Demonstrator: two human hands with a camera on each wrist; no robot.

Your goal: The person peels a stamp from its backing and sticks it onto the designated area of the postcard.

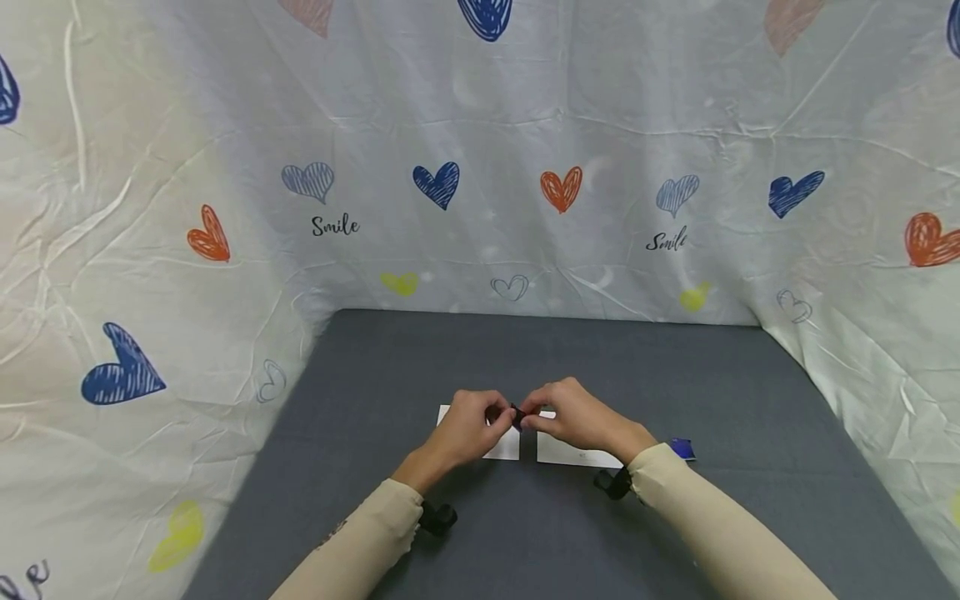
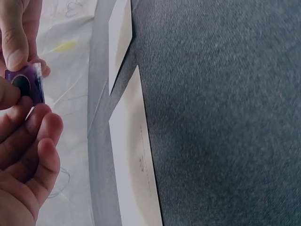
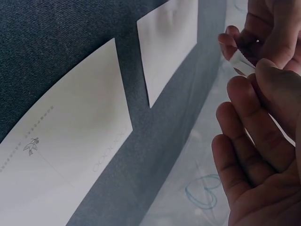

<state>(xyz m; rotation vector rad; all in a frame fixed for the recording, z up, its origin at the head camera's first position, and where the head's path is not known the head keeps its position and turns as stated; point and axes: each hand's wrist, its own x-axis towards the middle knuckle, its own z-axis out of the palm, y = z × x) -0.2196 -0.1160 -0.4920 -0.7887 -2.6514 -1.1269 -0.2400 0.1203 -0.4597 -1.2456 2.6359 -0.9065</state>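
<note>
Both hands meet over the table, pinching one small purple sachet [image 2: 35,87] between thumbs and fingertips. It bears a dark oval mark and has a pale, crimped edge. My left hand [image 1: 467,423] grips it from the left, and my right hand [image 1: 576,417] holds the other side. In the right wrist view only a pale edge of the sachet [image 3: 242,63] shows between the fingers. Under the hands lie two white paper pieces, a left one [image 1: 506,448] and a right one [image 1: 573,452], with a narrow gap between them. Fine printing shows on the right piece.
A small blue packet [image 1: 682,449] lies by the right wrist, partly behind the sleeve. Dark grey cloth [image 1: 540,533] covers the table. A white curtain with printed hearts [image 1: 495,250] hangs behind it and along both sides.
</note>
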